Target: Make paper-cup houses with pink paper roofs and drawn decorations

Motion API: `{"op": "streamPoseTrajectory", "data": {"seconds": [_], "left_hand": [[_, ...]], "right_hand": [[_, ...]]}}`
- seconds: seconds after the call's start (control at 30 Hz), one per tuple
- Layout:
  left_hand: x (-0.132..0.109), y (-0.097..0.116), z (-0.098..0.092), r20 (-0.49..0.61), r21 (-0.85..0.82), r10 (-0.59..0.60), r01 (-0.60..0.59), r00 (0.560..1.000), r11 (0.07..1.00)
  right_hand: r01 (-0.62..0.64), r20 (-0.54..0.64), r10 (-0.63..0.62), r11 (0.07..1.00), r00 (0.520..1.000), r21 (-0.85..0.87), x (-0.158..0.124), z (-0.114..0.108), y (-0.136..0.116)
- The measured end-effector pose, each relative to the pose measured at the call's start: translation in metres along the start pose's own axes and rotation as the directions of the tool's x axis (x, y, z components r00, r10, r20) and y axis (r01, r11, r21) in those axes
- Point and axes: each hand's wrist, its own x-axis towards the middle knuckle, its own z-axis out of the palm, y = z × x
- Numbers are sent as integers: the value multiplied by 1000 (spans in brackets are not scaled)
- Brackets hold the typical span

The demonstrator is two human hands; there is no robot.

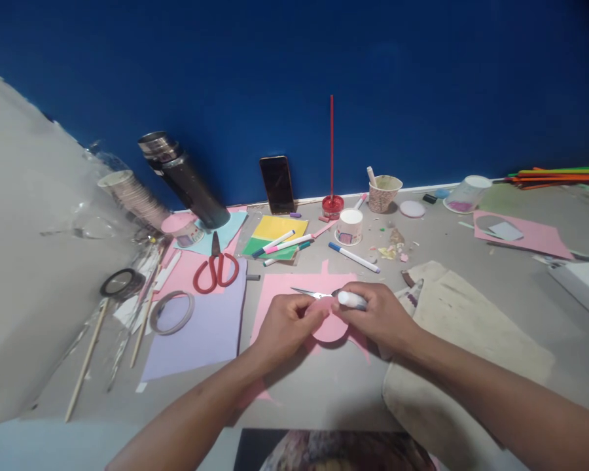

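Note:
My left hand (287,324) pinches the left edge of a round pink paper disc (330,328) held just above a pink paper sheet (285,291). My right hand (375,314) is closed around a white glue stick (352,299) whose tip points at the top of the disc. Small silver scissors (310,293) lie on the pink sheet just behind my hands. Both forearms come in from the bottom of the view.
Red-handled scissors (216,269), a lilac sheet (201,324), tape rolls (171,313), wooden sticks (86,366), markers (354,257), paper cups (348,226), a phone (277,184) leaning on the blue wall, a black flask (184,178) and a beige cloth (466,340) surround the spot.

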Motion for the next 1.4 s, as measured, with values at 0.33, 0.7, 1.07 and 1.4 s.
{"op": "streamPoseTrajectory", "data": {"seconds": [0.33, 0.7, 1.07, 1.4], "left_hand": [[-1, 0, 0, -10, -78, -8, 7, 1000, 997], [0, -8, -3, -121, -20, 119, -123, 986, 992], [5, -19, -17, -205, 204, 483, -446, 851, 871], [15, -11, -17, -344, -53, 139, -167, 929, 984]], "right_hand": [[97, -12, -100, 983, 995, -157, -3, 4, 4], [423, -145, -493, 837, 858, -346, -4, 3, 10], [72, -327, -126, 982, 936, -172, 14, -34, 7], [-82, -460, 94, 996, 883, 45, 76, -99, 21]]}}
